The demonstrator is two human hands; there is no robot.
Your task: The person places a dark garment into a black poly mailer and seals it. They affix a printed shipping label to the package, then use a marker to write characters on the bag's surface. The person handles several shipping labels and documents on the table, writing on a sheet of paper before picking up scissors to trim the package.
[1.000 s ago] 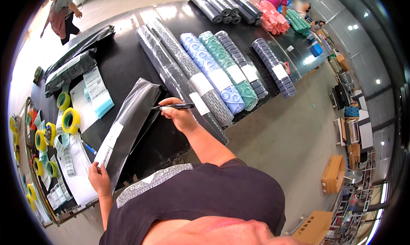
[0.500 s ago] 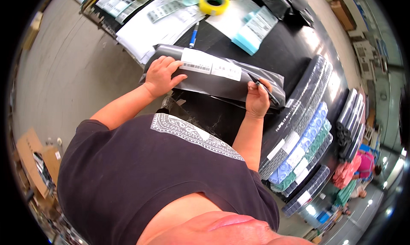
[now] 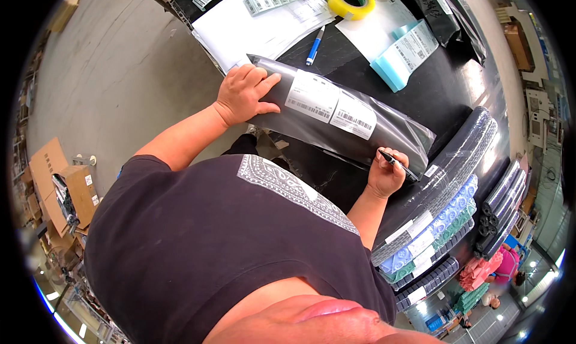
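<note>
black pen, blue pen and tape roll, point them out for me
black pen (image 3: 398,166), head view, on its barrel just past the right hand's fingers
blue pen (image 3: 315,44), head view, mid-barrel
tape roll (image 3: 336,2), head view, on its yellow side wall

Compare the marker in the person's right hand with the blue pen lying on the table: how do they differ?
The black marker is gripped in the right hand, its tip at the dark wrapped roll; the blue pen lies loose, untouched by either hand. The marker is dark throughout; the pen is blue and white. The marker sits near the roll's right end; the pen rests beyond the roll by white sheets. Both are slim writing tools.
</note>
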